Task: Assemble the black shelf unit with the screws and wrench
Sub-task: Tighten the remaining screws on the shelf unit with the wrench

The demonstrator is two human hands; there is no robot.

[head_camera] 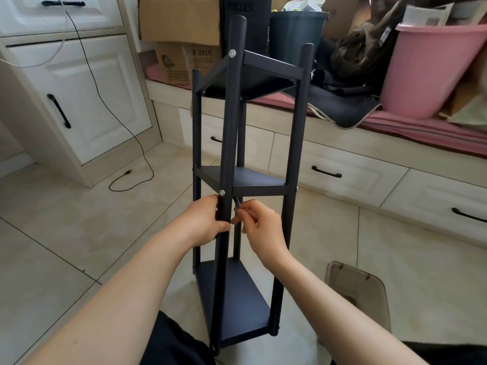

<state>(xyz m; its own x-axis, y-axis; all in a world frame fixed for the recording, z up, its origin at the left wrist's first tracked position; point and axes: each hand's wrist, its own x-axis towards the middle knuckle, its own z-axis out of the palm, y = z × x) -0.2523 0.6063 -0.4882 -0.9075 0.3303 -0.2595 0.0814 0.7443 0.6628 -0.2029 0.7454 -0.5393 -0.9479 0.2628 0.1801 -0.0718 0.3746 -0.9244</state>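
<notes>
Upright shelf unit (245, 180), left hand (208, 222) gripping post

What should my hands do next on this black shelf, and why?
Probably bring the wrench in your right hand up to the middle-shelf screw. Your left hand already grips that front post just below it, steadying the shelf unit.

Free: bare pale floor tiles (66, 233) left of the tall black shelf unit (245, 180) | Blocked: white drawer bench (369, 164) just behind | Right: brown see-through plastic lid (361, 291) on floor | Left: thin black cable (126, 177)
</notes>
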